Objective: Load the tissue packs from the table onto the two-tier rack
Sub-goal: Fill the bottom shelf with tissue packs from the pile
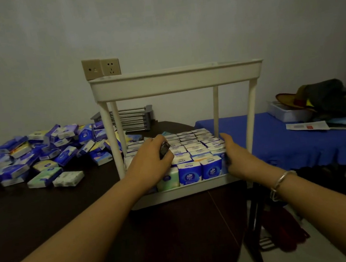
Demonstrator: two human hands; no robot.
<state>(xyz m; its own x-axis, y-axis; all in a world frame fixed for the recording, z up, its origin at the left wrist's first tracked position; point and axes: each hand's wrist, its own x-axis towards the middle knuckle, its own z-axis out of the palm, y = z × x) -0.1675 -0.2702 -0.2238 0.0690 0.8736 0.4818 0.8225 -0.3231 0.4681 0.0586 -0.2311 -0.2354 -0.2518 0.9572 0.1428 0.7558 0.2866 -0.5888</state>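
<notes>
A white two-tier rack (174, 80) stands on the dark table (47, 211). Its lower tier is packed with upright blue-and-white tissue packs (196, 149) in tight rows. The top tier's inside is hidden by its rim. My left hand (152, 161) reaches into the lower tier at the front left, fingers curled over a dark, blurred tissue pack (164, 149). On the right side of the rows, my right hand (234, 153) lies flat against the packs and grips nothing. A loose pile of tissue packs (39, 153) lies on the table to the left.
Behind the rack lies a metal wire rack (131, 119), with wall sockets (101, 67) above. To the right is a blue-covered surface (288, 138) with a hat, a plastic box and papers. A gap to the floor opens beyond the table's right edge.
</notes>
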